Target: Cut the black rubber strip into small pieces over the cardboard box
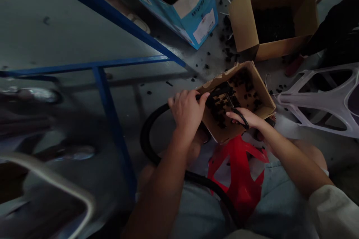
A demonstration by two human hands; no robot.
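Up and to the right of the fingers an open cardboard box stands on the grey floor, dark pieces inside it. Straight above them leans a blue and white carton. A blue metal frame runs off to their left, and a white plastic stool lies tipped to their right.

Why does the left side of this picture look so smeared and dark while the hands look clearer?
Head view: the lower left is motion-blurred and dim, so the grey curved bar is smeared; the left hand on the thick black hose and the right hand over the small brown cardboard box of black bits are sharper; lines bend, as with the blue metal frame; no glare.
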